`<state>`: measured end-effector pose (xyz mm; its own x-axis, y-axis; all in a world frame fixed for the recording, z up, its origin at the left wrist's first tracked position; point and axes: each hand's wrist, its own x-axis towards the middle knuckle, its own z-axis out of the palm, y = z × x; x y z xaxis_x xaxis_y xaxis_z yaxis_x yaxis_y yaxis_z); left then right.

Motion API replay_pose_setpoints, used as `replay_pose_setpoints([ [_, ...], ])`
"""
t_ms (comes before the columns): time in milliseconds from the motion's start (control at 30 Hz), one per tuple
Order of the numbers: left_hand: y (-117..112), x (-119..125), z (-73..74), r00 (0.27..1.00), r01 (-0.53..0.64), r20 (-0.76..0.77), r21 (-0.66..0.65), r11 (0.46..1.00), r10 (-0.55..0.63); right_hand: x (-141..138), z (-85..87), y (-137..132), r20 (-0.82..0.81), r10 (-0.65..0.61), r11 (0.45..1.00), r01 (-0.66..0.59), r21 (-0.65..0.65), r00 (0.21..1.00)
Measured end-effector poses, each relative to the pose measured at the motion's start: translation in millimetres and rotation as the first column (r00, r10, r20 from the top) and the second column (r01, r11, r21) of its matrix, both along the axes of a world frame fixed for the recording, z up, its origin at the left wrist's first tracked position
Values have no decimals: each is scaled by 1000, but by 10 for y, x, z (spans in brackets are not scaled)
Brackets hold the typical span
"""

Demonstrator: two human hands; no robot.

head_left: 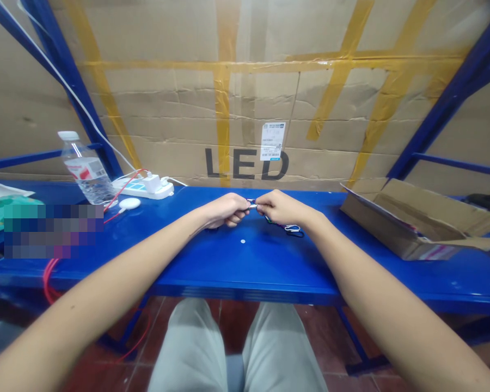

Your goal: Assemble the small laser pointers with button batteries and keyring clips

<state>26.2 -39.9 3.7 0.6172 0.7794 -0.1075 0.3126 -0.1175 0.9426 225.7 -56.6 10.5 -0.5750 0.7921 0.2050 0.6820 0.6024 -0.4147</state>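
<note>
The left hand (pixel 226 209) and right hand (pixel 281 208) meet above the middle of a steel workbench (pixel 245 267), both pinching a small metal fitting (pixel 252 206) between them. A carabiner (pixel 294 230) lies on the bench just right of the right hand. Toward the bench's left end, a plastic water bottle (pixel 87 169) stands beside a power strip (pixel 142 188), with a round puck (pixel 129 204) just in front of the strip. A wire (pixel 116 200) runs from the strip past the puck. A packet (pixel 4 209) lies at the far left. An open cardboard box (pixel 408 220) sits at the right end. A large carton (pixel 245 109) stands behind the bench. The person's knees (pixel 228 348) lie below it.
</note>
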Motion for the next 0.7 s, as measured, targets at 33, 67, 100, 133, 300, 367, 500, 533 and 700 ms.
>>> replay_pose_setpoints([
  [33,3,-8,-3,1000,7,17,-13,1000,-7,-5,-5,2,0,-3,1000,3,-6,1000],
  [67,4,-16,-5,999,19,33,-16,1000,-19,-10,-11,4,1,-4,1000,4,-8,1000],
  [100,5,-23,-7,998,34,44,-8,999,-33,-14,-17,7,0,-2,1000,2,-8,1000],
  [133,4,-30,-7,998,47,48,9,999,-48,-19,-23,10,-1,1,1000,-1,-9,1000],
  [300,-15,-29,2,999,43,-28,210,977,-38,-27,-46,22,-46,-14,997,10,-78,999],
  [367,-22,-16,6,998,30,-68,318,948,-8,-16,-52,29,-95,-36,990,23,-136,995],
  [500,-23,4,-5,993,39,-112,561,827,29,10,-44,35,-157,-52,978,19,-205,986],
  [533,-21,7,-13,992,44,-118,611,791,36,13,-39,33,-162,-48,978,13,-210,986],
  [700,-22,7,-61,986,77,-158,732,677,58,21,-26,20,-161,-35,974,-2,-226,986],
])
